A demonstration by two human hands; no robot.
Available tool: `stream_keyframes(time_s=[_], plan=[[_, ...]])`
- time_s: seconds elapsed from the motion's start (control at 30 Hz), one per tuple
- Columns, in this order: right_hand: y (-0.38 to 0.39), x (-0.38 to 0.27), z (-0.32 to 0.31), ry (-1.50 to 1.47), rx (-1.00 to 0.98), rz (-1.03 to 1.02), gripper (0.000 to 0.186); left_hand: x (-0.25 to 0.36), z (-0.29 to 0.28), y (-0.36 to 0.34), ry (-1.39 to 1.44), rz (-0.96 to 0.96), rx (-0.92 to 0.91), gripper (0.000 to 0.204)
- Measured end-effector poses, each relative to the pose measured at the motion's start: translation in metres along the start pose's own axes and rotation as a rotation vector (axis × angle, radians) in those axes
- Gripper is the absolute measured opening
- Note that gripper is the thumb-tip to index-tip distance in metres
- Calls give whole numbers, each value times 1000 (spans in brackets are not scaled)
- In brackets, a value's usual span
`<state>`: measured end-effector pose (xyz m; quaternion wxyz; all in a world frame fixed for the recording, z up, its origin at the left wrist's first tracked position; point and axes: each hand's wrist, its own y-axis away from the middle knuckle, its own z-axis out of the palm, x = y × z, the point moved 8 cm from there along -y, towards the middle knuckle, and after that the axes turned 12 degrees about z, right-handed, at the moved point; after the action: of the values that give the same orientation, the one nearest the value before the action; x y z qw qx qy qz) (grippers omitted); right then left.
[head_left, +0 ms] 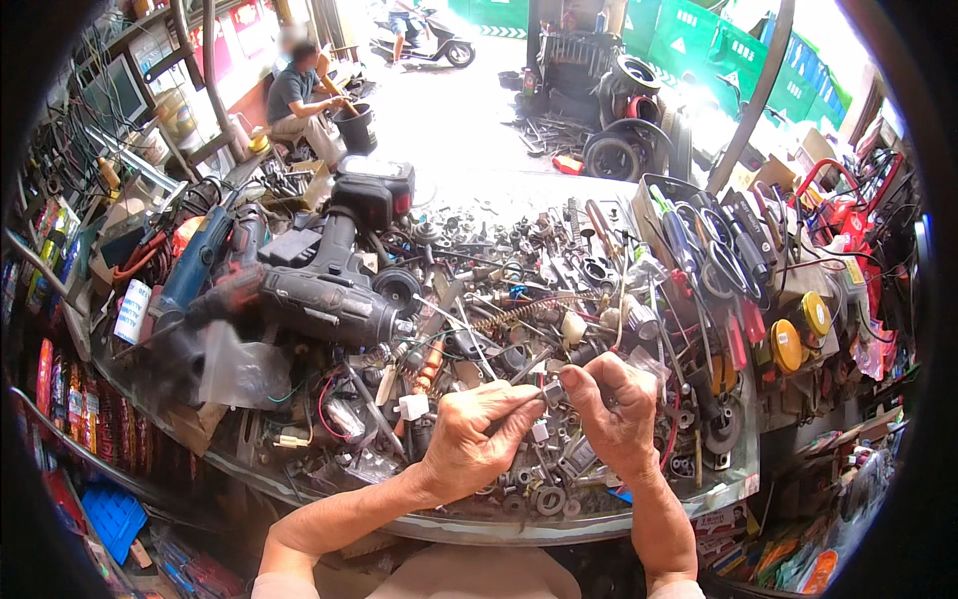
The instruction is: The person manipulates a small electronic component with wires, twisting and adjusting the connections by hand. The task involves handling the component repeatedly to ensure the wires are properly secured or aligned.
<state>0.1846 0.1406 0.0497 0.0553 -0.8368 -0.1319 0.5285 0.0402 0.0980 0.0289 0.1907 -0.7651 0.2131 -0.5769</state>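
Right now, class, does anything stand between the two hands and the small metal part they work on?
Nothing visible does. The left hand and right hand both pinch the small metal part directly, above the cluttered bench of loose hardware.

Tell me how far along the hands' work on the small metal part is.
Midway, apparently. Both hands, left hand and right hand, pinch a small metal part between them above the cluttered workbench. Nothing finished shows. The cordless drill lies untouched.
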Motion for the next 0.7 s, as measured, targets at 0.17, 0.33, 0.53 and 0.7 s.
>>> stream_keyframes(time_s=[0.17,0.33,0.53,0.7], plan=[[0,10,3,-24,-102,165,30,11,-1,-4,-132,121,-25,19],[1,1,4,-106,-142,194,25,-6,3,2,121,-116,-42,17],[1,4,5,-315,-155,213,15,-10,8,4,155,-185,-56,17],[3,13,7,-483,-196,347,17,-6,4,2,104,-117,-33,16]])
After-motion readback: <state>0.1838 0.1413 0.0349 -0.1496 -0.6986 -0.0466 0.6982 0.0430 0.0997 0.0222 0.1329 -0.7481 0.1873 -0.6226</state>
